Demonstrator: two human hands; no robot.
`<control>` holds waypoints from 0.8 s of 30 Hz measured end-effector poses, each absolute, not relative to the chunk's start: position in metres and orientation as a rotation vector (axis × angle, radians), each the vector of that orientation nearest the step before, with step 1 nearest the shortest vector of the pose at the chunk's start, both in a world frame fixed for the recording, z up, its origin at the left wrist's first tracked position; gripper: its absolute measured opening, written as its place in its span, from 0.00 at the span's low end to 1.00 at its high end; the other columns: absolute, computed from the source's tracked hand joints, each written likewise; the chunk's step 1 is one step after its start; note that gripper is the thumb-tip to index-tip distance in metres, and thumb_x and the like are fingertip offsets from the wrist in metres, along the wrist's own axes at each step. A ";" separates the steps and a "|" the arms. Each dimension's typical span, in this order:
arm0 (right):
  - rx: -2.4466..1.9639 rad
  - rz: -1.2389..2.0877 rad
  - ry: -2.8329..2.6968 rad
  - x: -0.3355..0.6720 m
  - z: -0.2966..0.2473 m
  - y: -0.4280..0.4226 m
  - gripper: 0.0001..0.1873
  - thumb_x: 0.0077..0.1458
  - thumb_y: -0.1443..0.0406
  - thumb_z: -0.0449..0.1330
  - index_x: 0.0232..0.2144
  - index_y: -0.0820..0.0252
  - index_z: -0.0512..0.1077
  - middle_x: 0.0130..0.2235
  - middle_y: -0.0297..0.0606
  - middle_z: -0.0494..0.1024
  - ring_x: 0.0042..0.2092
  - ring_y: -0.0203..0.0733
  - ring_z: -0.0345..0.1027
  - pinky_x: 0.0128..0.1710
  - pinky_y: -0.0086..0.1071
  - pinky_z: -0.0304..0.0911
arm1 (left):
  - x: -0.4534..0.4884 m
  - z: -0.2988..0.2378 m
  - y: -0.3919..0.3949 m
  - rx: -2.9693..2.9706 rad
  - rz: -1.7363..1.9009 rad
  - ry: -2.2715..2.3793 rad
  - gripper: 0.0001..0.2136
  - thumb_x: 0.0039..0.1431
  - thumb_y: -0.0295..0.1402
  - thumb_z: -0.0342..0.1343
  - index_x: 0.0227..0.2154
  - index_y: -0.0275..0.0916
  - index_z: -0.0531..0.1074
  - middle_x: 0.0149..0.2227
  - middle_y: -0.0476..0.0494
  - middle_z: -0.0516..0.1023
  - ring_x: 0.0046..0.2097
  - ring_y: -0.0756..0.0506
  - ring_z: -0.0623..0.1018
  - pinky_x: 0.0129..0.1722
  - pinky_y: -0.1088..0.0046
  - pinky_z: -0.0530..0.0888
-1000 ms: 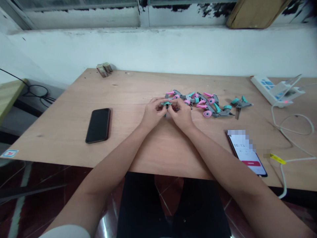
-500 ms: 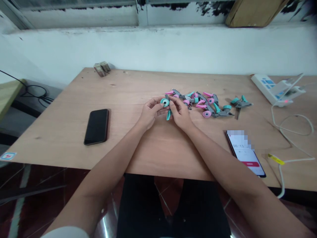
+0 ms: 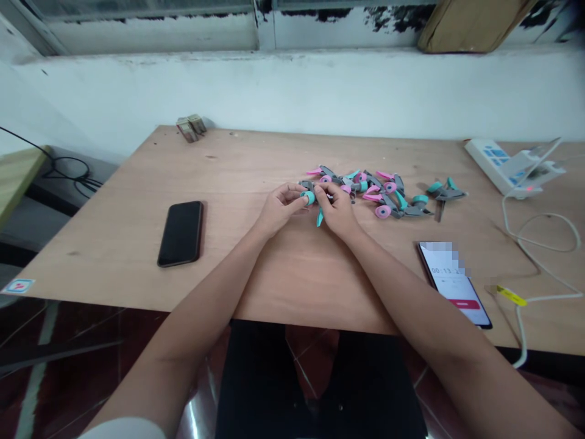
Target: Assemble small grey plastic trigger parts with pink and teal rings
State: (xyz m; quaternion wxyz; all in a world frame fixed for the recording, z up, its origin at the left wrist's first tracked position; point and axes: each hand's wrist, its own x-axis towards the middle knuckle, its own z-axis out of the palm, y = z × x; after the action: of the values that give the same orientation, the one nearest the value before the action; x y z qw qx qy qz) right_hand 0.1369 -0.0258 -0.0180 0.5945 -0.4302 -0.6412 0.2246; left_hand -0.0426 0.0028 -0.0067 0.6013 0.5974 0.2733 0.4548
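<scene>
Both hands hold one small grey-and-teal plastic gadget point(image 3: 309, 196) with a round teal knob and a narrow teal lever pointing down. My left hand point(image 3: 280, 207) pinches it at the knob, thumb and fingers closed. On its other side, my right hand point(image 3: 337, 210) grips the grey body, and its fingers hide part of it. Just beyond and right of my right hand lies a pile of similar gadgets point(image 3: 384, 190) in grey, pink and teal. A single grey-and-teal one point(image 3: 446, 190) sits apart at the pile's right.
A dark phone point(image 3: 181, 233) lies on the wooden table point(image 3: 219, 256) at left. Another phone point(image 3: 454, 283) with a lit timer screen is near my right forearm. A white power strip point(image 3: 496, 164) with a looping cable stands back right. Small blocks point(image 3: 191, 128) sit at the back left.
The gadget has turned in my fingers: its knob, which faced me, now shows more from the side. The lever has shifted slightly right and down.
</scene>
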 end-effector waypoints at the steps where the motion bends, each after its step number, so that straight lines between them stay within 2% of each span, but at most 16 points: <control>1: -1.010 0.521 -1.489 0.137 -0.018 -0.025 0.23 0.67 0.43 0.56 0.41 0.53 0.78 0.41 0.38 0.83 0.44 0.45 0.75 0.48 0.40 0.70 | -0.043 -0.007 0.003 1.385 1.055 0.641 0.19 0.53 0.41 0.73 0.42 0.39 0.75 0.39 0.44 0.85 0.40 0.47 0.85 0.44 0.66 0.84; 5: -1.019 0.528 -1.492 0.139 -0.019 -0.024 0.23 0.66 0.43 0.58 0.39 0.54 0.78 0.39 0.37 0.82 0.42 0.44 0.74 0.47 0.39 0.69 | -0.042 -0.008 0.004 1.404 1.062 0.646 0.17 0.53 0.39 0.73 0.41 0.39 0.75 0.37 0.46 0.85 0.38 0.48 0.85 0.47 0.63 0.83; 10: -0.971 0.614 -1.462 0.141 -0.019 -0.020 0.23 0.65 0.43 0.59 0.34 0.55 0.76 0.34 0.35 0.79 0.37 0.41 0.71 0.42 0.36 0.67 | -0.044 -0.008 0.005 1.423 1.022 0.600 0.18 0.55 0.40 0.72 0.44 0.39 0.75 0.41 0.43 0.86 0.43 0.45 0.86 0.49 0.60 0.83; 16: -0.998 0.638 -1.531 0.146 -0.020 -0.018 0.26 0.66 0.42 0.57 0.33 0.57 0.75 0.32 0.34 0.76 0.35 0.40 0.67 0.39 0.35 0.63 | -0.045 -0.007 0.005 1.367 0.973 0.611 0.21 0.53 0.42 0.73 0.45 0.38 0.76 0.41 0.42 0.86 0.43 0.44 0.87 0.48 0.64 0.83; 24: -0.998 0.654 -1.537 0.145 -0.020 -0.017 0.26 0.65 0.41 0.57 0.33 0.56 0.74 0.32 0.35 0.76 0.35 0.40 0.67 0.40 0.36 0.64 | -0.044 -0.007 0.004 1.330 0.979 0.626 0.21 0.51 0.41 0.74 0.43 0.38 0.74 0.39 0.43 0.86 0.41 0.44 0.87 0.47 0.65 0.82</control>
State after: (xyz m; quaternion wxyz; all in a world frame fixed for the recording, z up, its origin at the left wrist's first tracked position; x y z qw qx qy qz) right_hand 0.1448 -0.0167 -0.0197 0.5630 -0.4238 -0.6529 0.2777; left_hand -0.0436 0.0040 -0.0072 0.6350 0.5817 0.2737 0.4283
